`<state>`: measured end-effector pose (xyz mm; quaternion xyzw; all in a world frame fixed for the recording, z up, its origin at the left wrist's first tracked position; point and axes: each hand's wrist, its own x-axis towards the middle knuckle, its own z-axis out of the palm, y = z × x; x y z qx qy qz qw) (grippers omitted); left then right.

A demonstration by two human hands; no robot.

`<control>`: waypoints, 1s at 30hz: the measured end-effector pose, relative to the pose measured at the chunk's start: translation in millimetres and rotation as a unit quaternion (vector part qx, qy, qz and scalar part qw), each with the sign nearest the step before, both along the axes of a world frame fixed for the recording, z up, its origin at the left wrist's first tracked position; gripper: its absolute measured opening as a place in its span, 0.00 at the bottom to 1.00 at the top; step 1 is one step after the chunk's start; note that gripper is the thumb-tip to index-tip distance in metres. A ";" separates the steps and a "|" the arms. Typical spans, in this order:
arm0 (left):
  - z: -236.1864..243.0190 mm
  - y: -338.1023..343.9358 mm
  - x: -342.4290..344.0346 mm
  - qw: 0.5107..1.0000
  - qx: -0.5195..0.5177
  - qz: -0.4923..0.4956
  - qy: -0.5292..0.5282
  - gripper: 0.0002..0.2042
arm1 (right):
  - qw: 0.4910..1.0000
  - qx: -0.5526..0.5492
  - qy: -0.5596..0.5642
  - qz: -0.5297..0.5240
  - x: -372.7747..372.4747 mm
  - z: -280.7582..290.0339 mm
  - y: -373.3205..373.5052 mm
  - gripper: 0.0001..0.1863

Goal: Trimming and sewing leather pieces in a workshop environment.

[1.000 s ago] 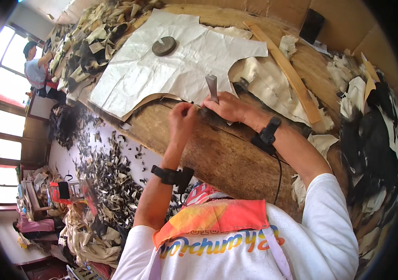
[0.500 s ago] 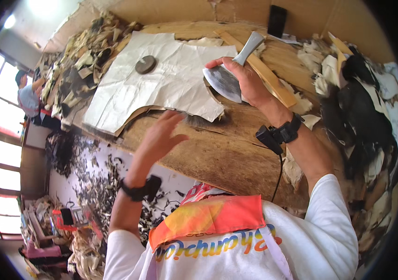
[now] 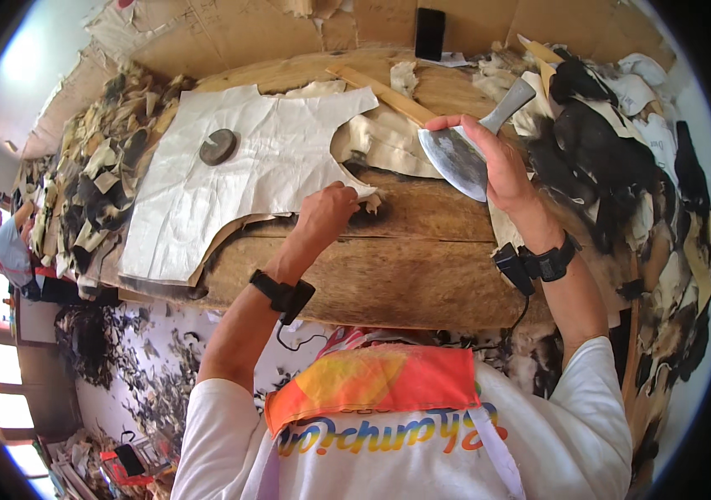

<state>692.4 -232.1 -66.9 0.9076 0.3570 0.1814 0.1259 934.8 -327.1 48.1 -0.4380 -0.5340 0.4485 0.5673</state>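
My right hand [image 3: 510, 171] holds a leather knife with a wide curved blade [image 3: 458, 158], its grey handle [image 3: 512, 104] pointing up and to the right. The fingers wrap over the blade's back. At the lower right edge of a large white paper sheet [image 3: 230, 196], my left hand [image 3: 328, 208] is closed, fingertips curled at that edge; what they grip is hidden. Under the sheet lies a furred hide, its dark fringe showing along the cut-out curve. A round dark weight [image 3: 218, 147] rests on the paper. Pale hide [image 3: 389, 146] lies beyond the sheet's right edge.
Hide scraps are heaped at the left [image 3: 105, 179] and right [image 3: 593, 150] of the wooden bench [image 3: 355, 279]. A wooden strip [image 3: 385, 96] lies behind the knife; a black phone [image 3: 430, 35] leans at the back. Another person [image 3: 14, 250] works at far left.
My left hand has moved right to the paper's edge, its spread fingers now curled. The view has turned, and the knife now sits farther right of the paper, still in my right hand.
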 end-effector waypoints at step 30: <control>-62.6 156.3 -397.9 0.936 0.054 0.337 0.087 0.13 | 0.994 -0.071 0.077 -0.026 -11.5 34.1 -8.2 0.20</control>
